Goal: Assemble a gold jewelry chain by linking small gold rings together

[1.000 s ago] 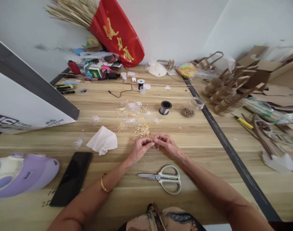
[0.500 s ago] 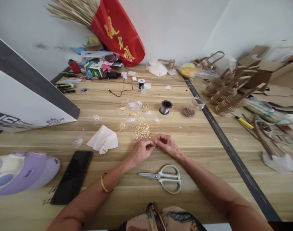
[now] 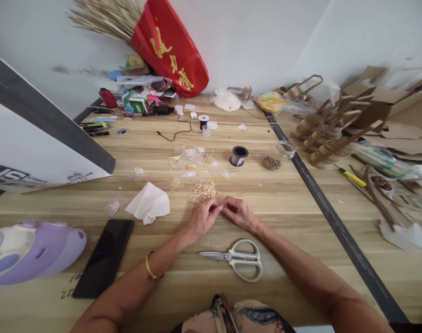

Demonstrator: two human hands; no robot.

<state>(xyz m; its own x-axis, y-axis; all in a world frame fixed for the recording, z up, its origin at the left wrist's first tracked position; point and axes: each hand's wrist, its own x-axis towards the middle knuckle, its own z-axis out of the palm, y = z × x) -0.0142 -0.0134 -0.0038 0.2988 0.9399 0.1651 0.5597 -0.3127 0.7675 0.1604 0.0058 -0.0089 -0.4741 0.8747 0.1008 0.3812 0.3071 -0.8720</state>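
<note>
My left hand (image 3: 203,216) and my right hand (image 3: 239,213) meet fingertip to fingertip over the wooden table (image 3: 287,203). Both are closed in a pinch; whatever lies between the fingers is too small to make out. Just beyond them spreads a pile of small gold and silver beads (image 3: 204,188). Scissors with pale handles (image 3: 245,260) lie below the hands, blades pointing left. A spool of thin wire (image 3: 238,156) stands farther back, right of several small bags of gold and white bits (image 3: 190,155).
On the left are a white cloth (image 3: 149,203), a black phone (image 3: 103,259), a purple-and-white object (image 3: 40,252) and a large white box (image 3: 40,138). To the right stand a jar of coloured beads (image 3: 273,162), small woven baskets (image 3: 325,134) and a yellow cutter (image 3: 352,177).
My fingertips have drawn closer together, the right hand shifting slightly left and down. Both hands stay pinched at the near edge of the bead pile. The view has tilted very slightly.
</note>
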